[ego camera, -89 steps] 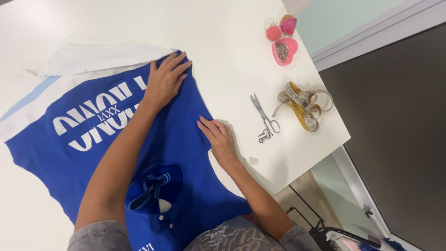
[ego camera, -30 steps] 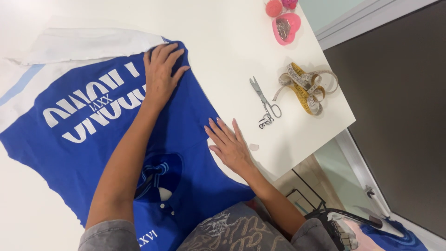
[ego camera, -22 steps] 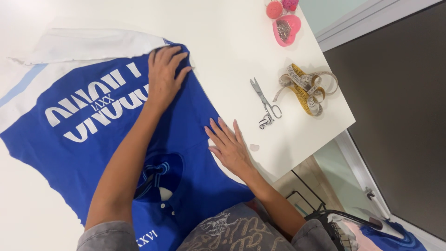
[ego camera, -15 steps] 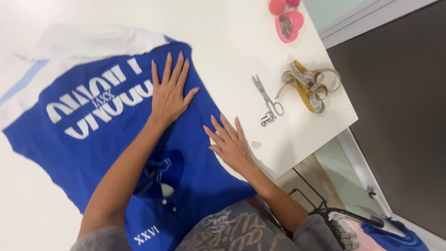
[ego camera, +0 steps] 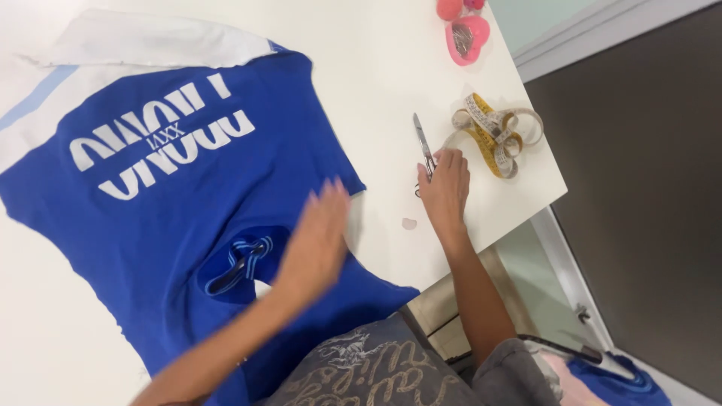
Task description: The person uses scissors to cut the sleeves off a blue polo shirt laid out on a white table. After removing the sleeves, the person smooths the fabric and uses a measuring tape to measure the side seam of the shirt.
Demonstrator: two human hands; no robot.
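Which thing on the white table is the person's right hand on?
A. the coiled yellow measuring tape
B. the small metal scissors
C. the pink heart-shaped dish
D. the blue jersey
B: the right hand lies over the handles of the small metal scissors, the blades poking out beyond its fingers.

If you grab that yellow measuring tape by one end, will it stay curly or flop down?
The measuring tape would probably flop: it lies in loose loops on the white table, so it looks soft and bendy. It seems thin and light, so the loops would likely unroll as it lifts. It lies beside the scissors that the right hand touches, and might brush them.
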